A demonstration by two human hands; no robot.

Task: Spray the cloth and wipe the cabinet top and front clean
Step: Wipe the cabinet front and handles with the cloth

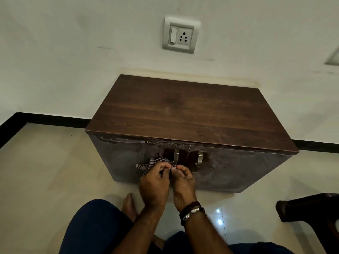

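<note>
A: Status on the hands?

B: Both down at the cabinet [192, 114] front, close together, nearly touching. Left hand [154, 186] has its fingers curled round a bunched checked cloth [156, 162]. Right hand [182, 182] has fingertips curled in, pinching the cloth's edge.

A: Cloth location?

B: Against the left door, just beside the left handle [175, 156]. Most of it sticks out up and left of the left hand. One end trails left along the door.

A: Right handle?

B: Second handle [200, 158] is on the right door, apart from both hands.

A: Cabinet itself?

B: Dark wood, low, sitting on pale floor tiles [45, 171], back against a white wall [73, 52]. Door fronts look smeared and streaky. Top shows bare wood grain.

A: Anything else around?

B: Socket and switch plate [181, 34] on the wall above the cabinet. Dark bracelets [191, 211] on the right wrist. Person is crouched, blue trousers [95, 226], bare foot [129, 204] on the tiles. Dark furniture piece [310, 209] at the right edge, can't tell what it is.
</note>
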